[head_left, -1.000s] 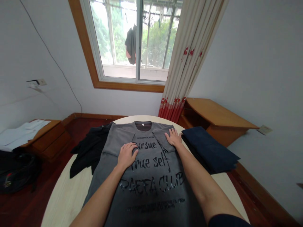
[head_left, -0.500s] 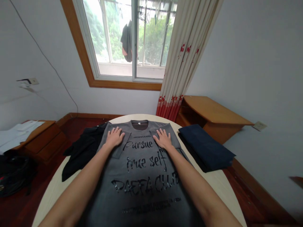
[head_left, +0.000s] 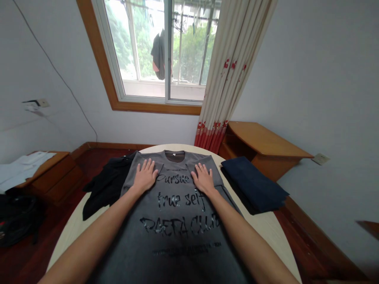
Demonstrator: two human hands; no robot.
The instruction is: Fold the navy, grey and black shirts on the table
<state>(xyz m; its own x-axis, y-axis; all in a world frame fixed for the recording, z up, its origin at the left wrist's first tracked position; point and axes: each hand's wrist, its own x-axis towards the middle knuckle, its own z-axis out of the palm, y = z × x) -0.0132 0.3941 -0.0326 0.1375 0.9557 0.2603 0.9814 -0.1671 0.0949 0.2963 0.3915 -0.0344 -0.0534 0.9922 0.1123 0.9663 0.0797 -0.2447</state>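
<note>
Centred on the round, pale wooden table [head_left: 278,232] lies the dark-grey, black-lettered fabric T-shirt [head_left: 177,215]; left hand [head_left: 145,176] and right hand [head_left: 203,179] rest flat on it, fingers spread, gripping nothing; even, light palm pressure should smooth best.

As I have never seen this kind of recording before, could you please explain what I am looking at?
There is no machine here: these are a person's bare hands, seen by a camera worn on that person's head, looking forward and down. The left hand and right hand rest open on a gray printed T-shirt, its sleeves folded inward. It lies on a pale table, between a black garment on the left and folded navy cloth on the right. Neither hand grips anything.
</note>
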